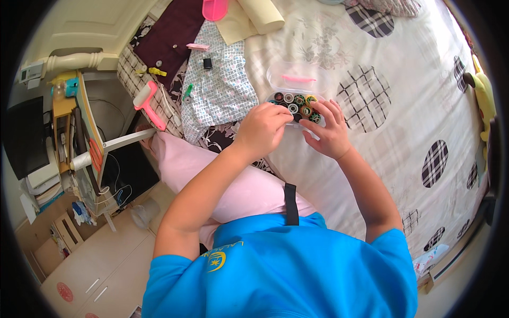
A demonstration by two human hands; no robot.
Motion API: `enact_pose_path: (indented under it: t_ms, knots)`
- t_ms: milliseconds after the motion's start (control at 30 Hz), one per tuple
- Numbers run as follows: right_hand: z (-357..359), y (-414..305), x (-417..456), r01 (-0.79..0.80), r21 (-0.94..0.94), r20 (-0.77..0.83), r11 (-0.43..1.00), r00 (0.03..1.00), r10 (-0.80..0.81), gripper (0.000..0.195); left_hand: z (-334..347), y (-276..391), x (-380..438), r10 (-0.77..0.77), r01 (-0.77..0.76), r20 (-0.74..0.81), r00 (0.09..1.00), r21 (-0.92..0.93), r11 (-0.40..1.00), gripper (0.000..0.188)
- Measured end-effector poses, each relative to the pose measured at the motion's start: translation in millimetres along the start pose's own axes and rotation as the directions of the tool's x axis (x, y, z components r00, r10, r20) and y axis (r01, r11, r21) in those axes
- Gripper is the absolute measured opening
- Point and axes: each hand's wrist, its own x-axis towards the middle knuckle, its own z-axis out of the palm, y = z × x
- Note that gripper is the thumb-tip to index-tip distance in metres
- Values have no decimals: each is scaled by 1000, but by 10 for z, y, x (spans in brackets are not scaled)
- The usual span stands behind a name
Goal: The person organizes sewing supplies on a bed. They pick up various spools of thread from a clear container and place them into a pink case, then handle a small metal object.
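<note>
A small clear plastic box [271,95] lies on the bed before me with its lid [274,75] swung back; a pink handle [298,79] shows on the lid. Several round bobbins or thread spools [293,108] in black, white, green and yellow fill it. My left hand [264,127] is at the box's near left side, thumb and fingers pinched together; whether something small is between them is hidden. Over the right end, my right hand [330,129] has its fingers spread, the tips by a yellow-rimmed spool [310,99] and the box's near edge.
Left of the box lies letter-print cloth [222,79] with a black spool [207,63] and green thread snips [188,92]. Beyond are dark maroon cloth [171,37], yellow clips [157,71], a pink lint roller [150,105] and a cream fabric roll [262,16]. A cluttered desk [89,119] stands left.
</note>
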Motion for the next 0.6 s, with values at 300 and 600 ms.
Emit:
enact_pose_path:
  t_ms: [300,600]
  knots:
    - [12,78,-170,-239,90,-175,967,952,252,41,-687,-750,-436,-384,418,-323,865,40,908,18]
    - [425,234,-534,-446,-234,-104,864,895,434,38,-686,-1780,85,-604,699,-412,682,124,704,44]
